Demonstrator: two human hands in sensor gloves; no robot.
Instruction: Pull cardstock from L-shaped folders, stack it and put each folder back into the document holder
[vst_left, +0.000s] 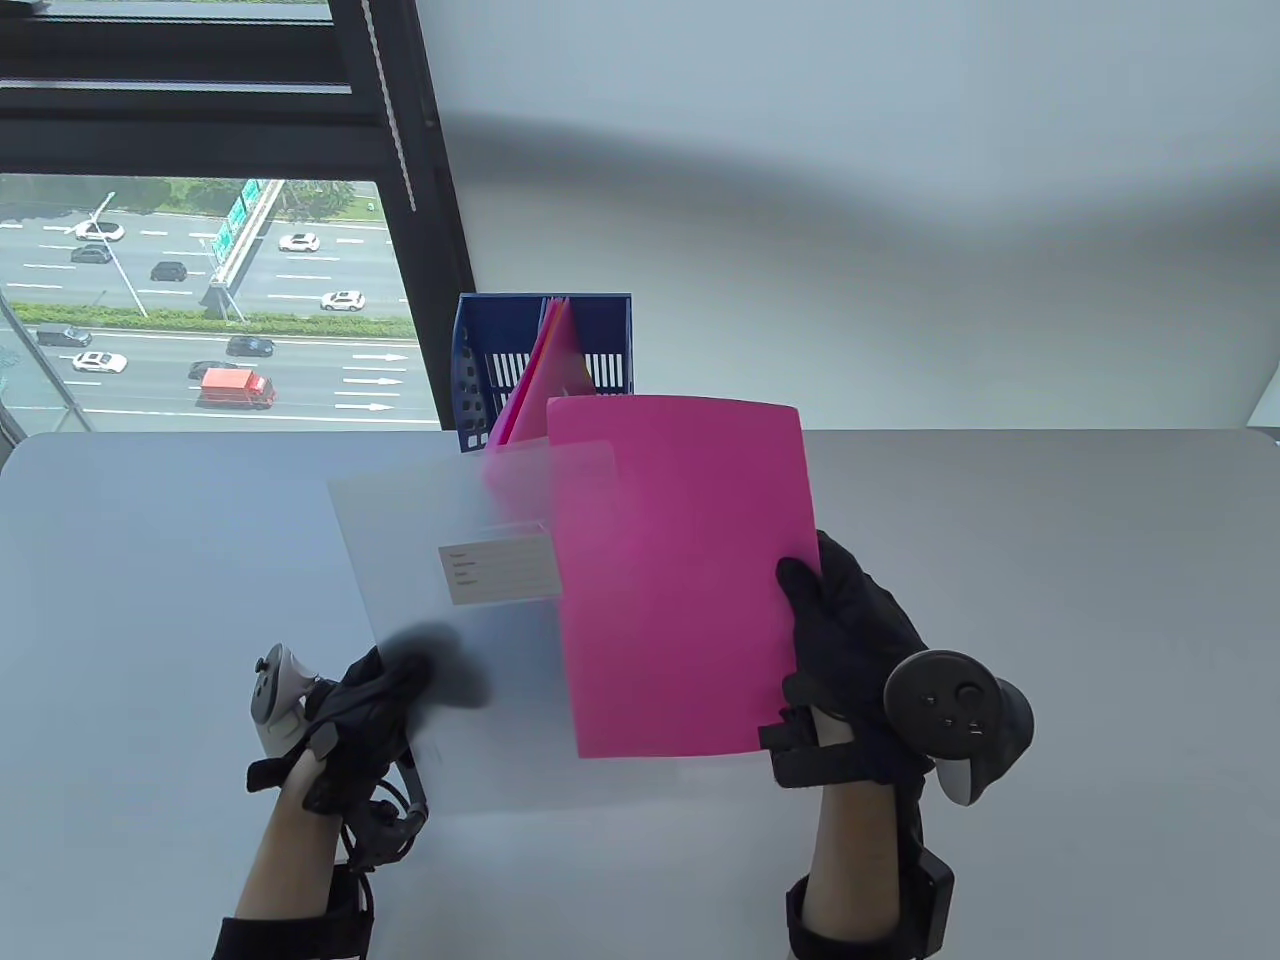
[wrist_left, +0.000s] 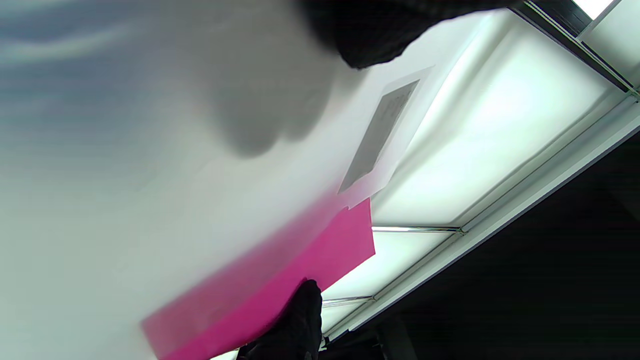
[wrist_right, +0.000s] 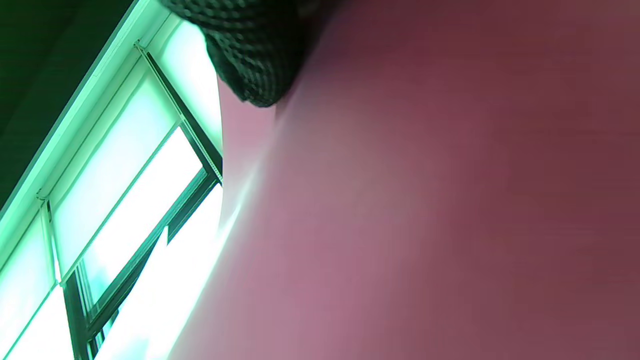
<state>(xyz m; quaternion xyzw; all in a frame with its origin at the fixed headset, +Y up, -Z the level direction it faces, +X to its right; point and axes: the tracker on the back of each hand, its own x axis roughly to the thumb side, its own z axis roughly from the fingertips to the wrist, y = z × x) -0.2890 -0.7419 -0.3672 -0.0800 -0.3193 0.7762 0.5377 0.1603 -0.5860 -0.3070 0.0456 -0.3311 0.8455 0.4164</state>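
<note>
Both hands up, card mostly out of folder.
Right hand (vst_left: 850, 650) pinches pink card (vst_left: 680, 580) at its right edge, frame centre; left hand (vst_left: 370, 710) grips clear folder (vst_left: 450, 620) at lower left — card overlaps its right side. Blue holder (vst_left: 480, 360) behind, upper centre, on table (vst_left: 1050, 650).

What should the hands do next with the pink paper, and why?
Probably lay the pink cardstock flat on the table. The right hand holds it nearly clear of the clear folder, which the left hand grips, so stacking looks next.
</note>
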